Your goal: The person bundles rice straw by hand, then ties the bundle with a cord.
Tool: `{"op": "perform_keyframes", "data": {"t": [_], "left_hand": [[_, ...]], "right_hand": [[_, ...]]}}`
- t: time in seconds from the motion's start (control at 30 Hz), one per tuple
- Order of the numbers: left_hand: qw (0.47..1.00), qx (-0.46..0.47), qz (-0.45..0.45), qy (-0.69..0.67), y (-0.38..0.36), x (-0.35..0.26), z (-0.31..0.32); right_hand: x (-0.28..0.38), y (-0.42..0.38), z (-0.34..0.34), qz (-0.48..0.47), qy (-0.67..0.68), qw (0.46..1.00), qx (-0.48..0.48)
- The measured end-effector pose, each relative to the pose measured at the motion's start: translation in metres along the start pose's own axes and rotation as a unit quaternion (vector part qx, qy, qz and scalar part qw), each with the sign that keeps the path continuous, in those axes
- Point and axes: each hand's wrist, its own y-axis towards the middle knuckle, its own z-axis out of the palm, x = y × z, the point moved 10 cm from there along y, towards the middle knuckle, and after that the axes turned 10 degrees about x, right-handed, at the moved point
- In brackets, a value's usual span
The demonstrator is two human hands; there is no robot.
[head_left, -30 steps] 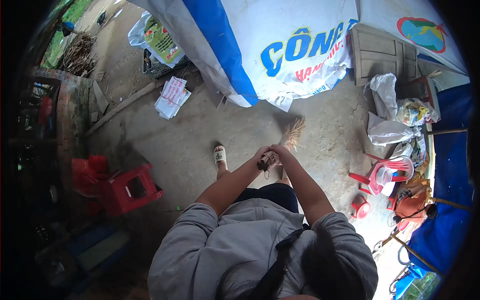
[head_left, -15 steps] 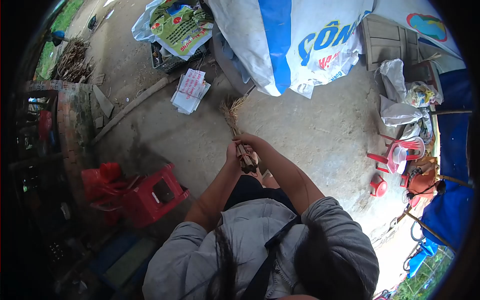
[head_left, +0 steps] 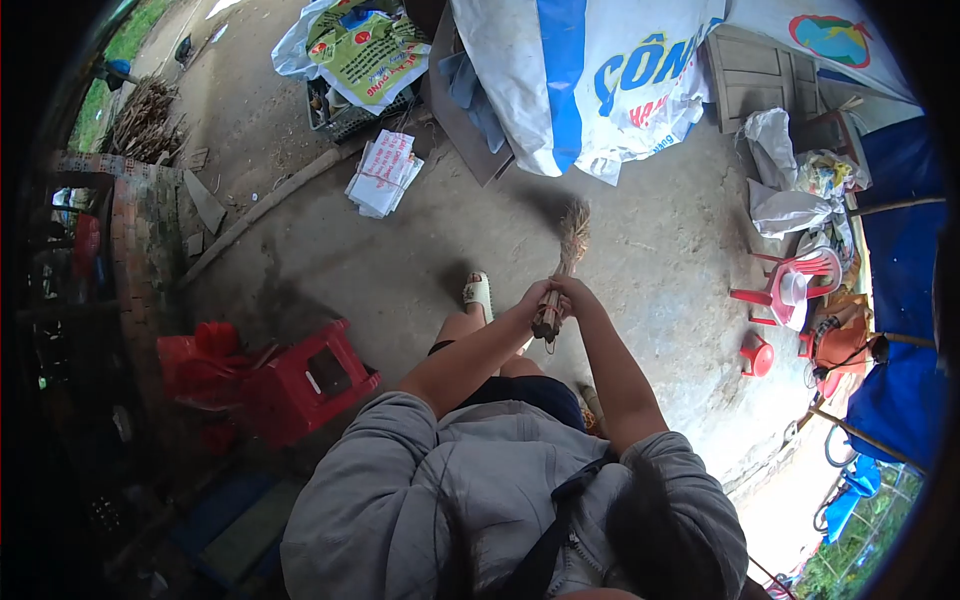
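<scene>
Out in front of my body I hold a tied bundle of dry stalks (head_left: 547, 315). Its thick cut ends point toward me, and a thin band goes round them. The far end of the bundle spreads into a frayed, straw-like tuft (head_left: 574, 230), held above the concrete floor. My left hand (head_left: 535, 298) is closed on the bundle's left side. From the right, my right hand (head_left: 573, 291) is wrapped round it, touching the left one. Some fingers of both hands are hidden by the stalks.
Tied white printed sacks (head_left: 385, 172) lie on the floor ahead. Behind them is a crate (head_left: 350, 122) under a green bag. A big white and blue sheet (head_left: 640, 90) hangs ahead. Red plastic stools (head_left: 315, 382) are at left; a pink chair (head_left: 800, 285) stands right.
Both hands have moved right with the bundle, which now points slightly right instead of left. My sandalled foot and legs have come into view on the left.
</scene>
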Motion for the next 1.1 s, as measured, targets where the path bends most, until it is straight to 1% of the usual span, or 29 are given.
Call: {"op": "perform_keyframes", "data": {"t": [0.07,0.1,0.2,0.23,0.27,0.3,0.33,0.37,0.43,0.47,0.53,0.57,0.63,0.67,0.7,0.73,0.77,0.87,0.9,0.97,1.0,1.03,1.07,1.1], "left_hand": [[0.999,-0.016,-0.043,0.016,0.004,-0.005,-0.029],[0.998,-0.015,-0.049,0.021,-0.004,-0.011,-0.038],[0.999,-0.013,-0.027,-0.018,-0.051,-0.038,-0.05],[0.999,-0.012,-0.021,-0.031,-0.068,-0.05,-0.052],[0.998,-0.005,-0.004,-0.058,-0.092,-0.068,-0.052],[0.996,0.001,0.012,-0.087,-0.118,-0.082,-0.053],[0.993,0.007,0.029,-0.113,-0.143,-0.1,-0.051],[0.993,0.003,0.032,-0.112,-0.167,-0.115,-0.05],[0.978,0.036,0.158,-0.135,-0.22,-0.166,-0.043],[0.977,0.032,0.16,-0.139,-0.245,-0.18,-0.043],[0.967,0.061,0.215,-0.12,-0.292,-0.219,-0.03],[0.964,0.085,0.225,-0.112,-0.312,-0.229,-0.019],[0.962,0.08,0.245,-0.091,-0.342,-0.245,-0.007],[0.959,0.075,0.262,-0.075,-0.354,-0.25,-0.003],[0.959,0.078,0.261,-0.073,-0.361,-0.251,0.002],[0.958,0.043,0.279,-0.051,-0.369,-0.252,0.002],[0.955,0.009,0.297,-0.026,-0.376,-0.254,0.003],[0.963,-0.006,0.268,0.0,-0.376,-0.24,0.029],[0.963,-0.001,0.269,-0.001,-0.375,-0.234,0.038],[0.97,-0.036,0.239,-0.007,-0.372,-0.212,0.047],[0.969,-0.031,0.244,-0.009,-0.369,-0.202,0.054],[0.976,-0.034,0.214,-0.013,-0.364,-0.184,0.057],[0.982,-0.04,0.183,-0.015,-0.358,-0.168,0.056],[0.982,-0.046,0.172,0.056,-0.349,-0.163,0.045]], "right_hand": [[-0.027,0.03,-0.009,-0.011,0.07,0.997,-0.003],[-0.041,0.047,-0.001,0.008,0.07,0.997,0.023],[-0.063,0.098,0.033,-0.009,0.057,0.998,0.007],[-0.057,0.115,0.055,-0.074,0.005,0.997,0.014],[-0.048,0.108,0.088,-0.072,0.005,0.997,0.015],[-0.035,0.075,0.13,-0.011,-0.015,1.0,0.009],[-0.028,0.062,0.167,0.047,-0.034,0.998,0.004],[-0.029,0.082,0.194,0.048,-0.031,0.998,0.009],[-0.027,0.121,0.265,0.018,-0.149,0.984,0.095],[-0.029,0.134,0.296,0.023,-0.147,0.984,0.098],[-0.047,0.149,0.349,0.143,-0.129,0.977,0.095],[-0.047,0.148,0.368,0.144,-0.132,0.976,0.098],[-0.025,0.144,0.425,0.07,-0.113,0.971,0.201],[-0.021,0.14,0.439,0.066,-0.112,0.971,0.202],[-0.016,0.137,0.446,0.06,-0.143,0.969,0.192],[-0.011,0.129,0.452,0.054,-0.175,0.966,0.182],[-0.007,0.12,0.455,0.05,-0.175,0.967,0.18],[0.005,0.097,0.452,0.047,-0.178,0.965,0.185],[0.005,0.095,0.447,0.04,-0.162,0.97,0.176],[-0.001,0.089,0.435,0.027,-0.134,0.978,0.16],[-0.004,0.083,0.426,0.028,-0.141,0.976,0.161],[0.0,0.072,0.422,-0.023,-0.154,0.968,0.197],[-0.001,0.06,0.416,-0.05,-0.159,0.962,0.216],[-0.001,0.048,0.409,-0.076,-0.163,0.955,0.235]]}}
